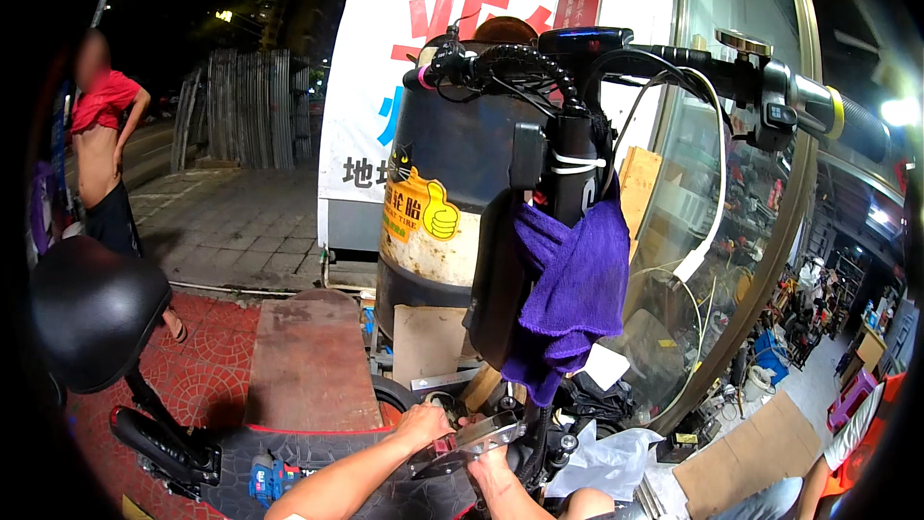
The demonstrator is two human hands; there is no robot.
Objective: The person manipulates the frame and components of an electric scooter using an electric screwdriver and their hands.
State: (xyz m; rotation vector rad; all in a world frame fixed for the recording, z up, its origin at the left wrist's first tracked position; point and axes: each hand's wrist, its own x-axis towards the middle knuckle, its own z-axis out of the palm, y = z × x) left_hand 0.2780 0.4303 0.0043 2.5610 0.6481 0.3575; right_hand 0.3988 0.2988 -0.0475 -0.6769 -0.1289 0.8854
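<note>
Low at the middle, my left hand and my right hand both close around a shiny metal bracket-like part. The left fingers curl at its left end, and the right hand grips it from below. Its exact kind I cannot make out. It is close to the base of an electric scooter's stem. A purple towel is tied around that stem. On the scooter's dark patterned deck, left of my forearms, lies a blue power tool.
A black scooter seat rises at left. Behind the handlebar stands a large drum. A brown board lies beyond the deck. Clear plastic and cardboard lie right. A person in red stands far left.
</note>
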